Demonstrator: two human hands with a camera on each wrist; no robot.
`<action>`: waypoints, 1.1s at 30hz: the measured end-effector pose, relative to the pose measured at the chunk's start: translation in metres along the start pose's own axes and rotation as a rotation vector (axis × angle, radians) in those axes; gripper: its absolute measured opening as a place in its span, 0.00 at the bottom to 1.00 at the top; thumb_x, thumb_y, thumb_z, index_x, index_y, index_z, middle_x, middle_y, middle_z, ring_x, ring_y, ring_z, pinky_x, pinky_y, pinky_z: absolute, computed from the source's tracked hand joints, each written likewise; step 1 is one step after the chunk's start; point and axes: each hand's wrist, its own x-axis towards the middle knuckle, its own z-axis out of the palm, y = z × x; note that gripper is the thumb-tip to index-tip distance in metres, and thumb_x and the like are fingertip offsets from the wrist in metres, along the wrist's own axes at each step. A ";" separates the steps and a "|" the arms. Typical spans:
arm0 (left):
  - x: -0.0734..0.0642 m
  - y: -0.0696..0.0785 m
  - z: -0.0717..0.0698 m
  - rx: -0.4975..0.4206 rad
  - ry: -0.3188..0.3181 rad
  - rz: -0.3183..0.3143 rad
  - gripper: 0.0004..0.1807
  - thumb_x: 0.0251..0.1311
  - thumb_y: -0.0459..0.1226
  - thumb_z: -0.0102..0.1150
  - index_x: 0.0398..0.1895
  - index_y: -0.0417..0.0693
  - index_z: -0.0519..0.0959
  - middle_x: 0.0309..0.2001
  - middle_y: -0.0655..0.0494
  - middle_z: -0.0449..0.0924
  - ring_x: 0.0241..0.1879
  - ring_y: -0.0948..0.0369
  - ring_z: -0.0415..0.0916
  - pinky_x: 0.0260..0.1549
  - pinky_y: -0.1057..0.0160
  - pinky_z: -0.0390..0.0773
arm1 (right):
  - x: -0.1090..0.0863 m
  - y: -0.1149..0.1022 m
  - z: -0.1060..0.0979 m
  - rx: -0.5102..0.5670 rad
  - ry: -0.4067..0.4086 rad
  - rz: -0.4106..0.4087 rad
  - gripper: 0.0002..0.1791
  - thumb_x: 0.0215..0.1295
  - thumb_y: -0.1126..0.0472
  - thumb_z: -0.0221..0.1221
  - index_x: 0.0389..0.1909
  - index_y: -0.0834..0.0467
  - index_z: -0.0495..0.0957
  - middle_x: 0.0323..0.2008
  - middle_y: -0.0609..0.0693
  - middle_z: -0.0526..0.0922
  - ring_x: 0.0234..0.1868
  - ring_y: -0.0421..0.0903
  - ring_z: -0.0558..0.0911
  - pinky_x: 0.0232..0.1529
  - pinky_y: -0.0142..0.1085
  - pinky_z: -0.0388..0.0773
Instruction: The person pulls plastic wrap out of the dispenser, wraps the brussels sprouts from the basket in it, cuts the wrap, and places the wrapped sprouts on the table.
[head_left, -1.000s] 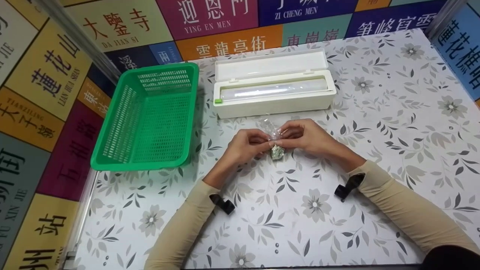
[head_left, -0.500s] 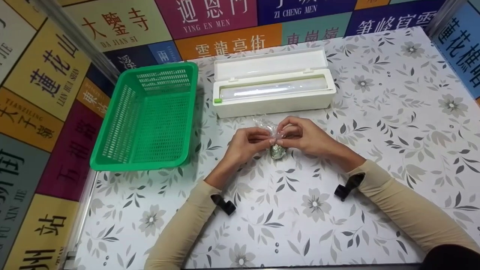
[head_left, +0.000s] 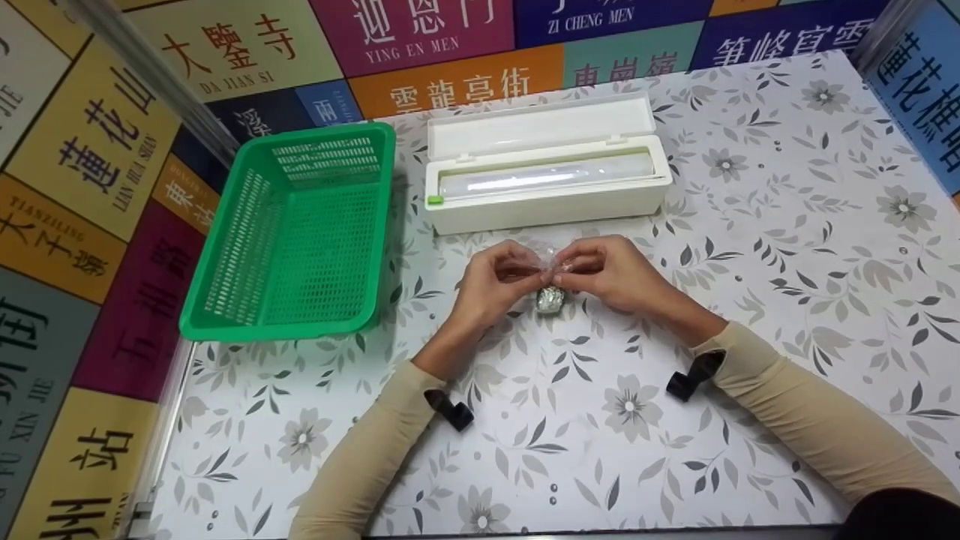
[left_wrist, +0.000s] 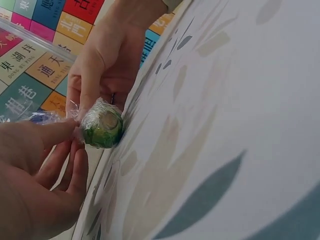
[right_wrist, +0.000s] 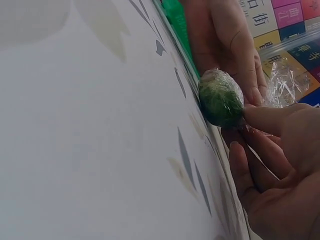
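A small rounded green bundle, tightly covered in clear cling film, hangs just below the fingertips in the head view. Its paler end shows in the left wrist view, where the wrapped bundle sits close to the tabletop. My left hand pinches the gathered neck of the film between thumb and fingers. From the other side, my right hand pinches the same neck, thumb tips nearly meeting. A loose, crinkled tail of cling film sticks out past the fingers in the right wrist view. What lies inside the wrap cannot be told exactly.
Behind the hands stands a long white cling film dispenser, lid raised, with a film roll inside. A green plastic basket is at the left. The flower-patterned tabletop extends around, with lettered panels behind and at the sides.
The film tail that stood up above the fingers is now lower and bunched between the hands. The bundle has turned and shifted slightly, and my left fingers have moved up a little.
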 end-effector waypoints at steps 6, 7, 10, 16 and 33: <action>0.001 -0.001 0.000 -0.038 -0.067 0.029 0.14 0.60 0.24 0.76 0.48 0.32 0.85 0.47 0.39 0.92 0.47 0.55 0.92 0.55 0.58 0.90 | 0.000 -0.002 0.000 -0.021 0.045 0.021 0.16 0.66 0.60 0.76 0.50 0.62 0.85 0.43 0.56 0.94 0.42 0.45 0.94 0.44 0.33 0.90; 0.001 -0.001 -0.001 -0.028 -0.066 0.030 0.14 0.60 0.24 0.76 0.48 0.32 0.86 0.47 0.39 0.92 0.47 0.55 0.92 0.55 0.58 0.90 | 0.000 -0.002 -0.001 -0.020 0.045 0.023 0.17 0.66 0.60 0.76 0.50 0.62 0.84 0.43 0.56 0.95 0.42 0.45 0.94 0.43 0.32 0.89; 0.001 -0.002 -0.001 0.018 -0.047 0.026 0.13 0.62 0.26 0.75 0.49 0.34 0.86 0.47 0.40 0.92 0.47 0.56 0.92 0.54 0.60 0.90 | 0.000 -0.002 -0.002 -0.015 0.032 0.022 0.19 0.67 0.58 0.76 0.50 0.62 0.81 0.44 0.56 0.95 0.43 0.45 0.94 0.43 0.31 0.87; 0.001 -0.003 -0.002 0.099 0.017 -0.004 0.10 0.66 0.30 0.74 0.49 0.40 0.89 0.47 0.45 0.93 0.47 0.57 0.91 0.52 0.64 0.89 | 0.001 0.001 -0.005 0.024 -0.006 -0.002 0.15 0.73 0.58 0.71 0.53 0.62 0.84 0.48 0.57 0.93 0.47 0.44 0.93 0.51 0.33 0.89; -0.001 0.000 -0.004 0.189 0.006 -0.020 0.10 0.58 0.34 0.82 0.41 0.44 0.90 0.40 0.51 0.93 0.37 0.64 0.90 0.43 0.65 0.90 | -0.002 -0.004 -0.005 0.034 -0.025 -0.056 0.17 0.71 0.54 0.73 0.54 0.59 0.89 0.46 0.54 0.95 0.46 0.47 0.94 0.49 0.34 0.90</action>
